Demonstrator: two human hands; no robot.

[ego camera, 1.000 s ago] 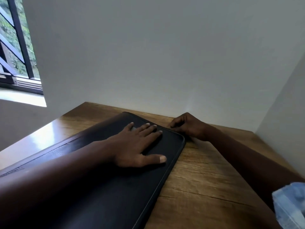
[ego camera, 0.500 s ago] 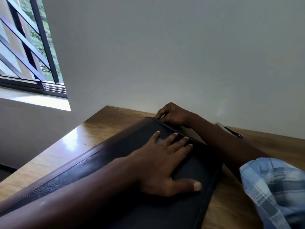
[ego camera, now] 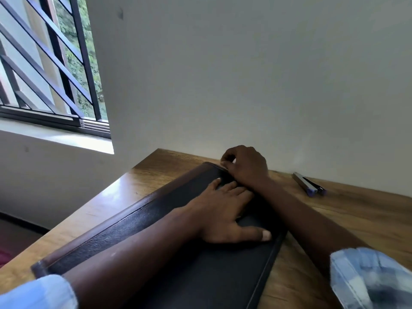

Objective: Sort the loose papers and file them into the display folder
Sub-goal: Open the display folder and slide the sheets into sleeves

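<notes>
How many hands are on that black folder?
2. The left hand lies flat on the folder cover; the right hand pinches at its far edge.

The folder [ego camera: 200, 275] looks like grained black leather, faintly shiny; the table [ego camera: 367, 210] under it is glossy varnished wood.

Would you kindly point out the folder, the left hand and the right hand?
folder [ego camera: 200, 275]: head view, bare black cover.
left hand [ego camera: 223, 217]: head view, back of the hand.
right hand [ego camera: 247, 166]: head view, back of the hand.
</notes>
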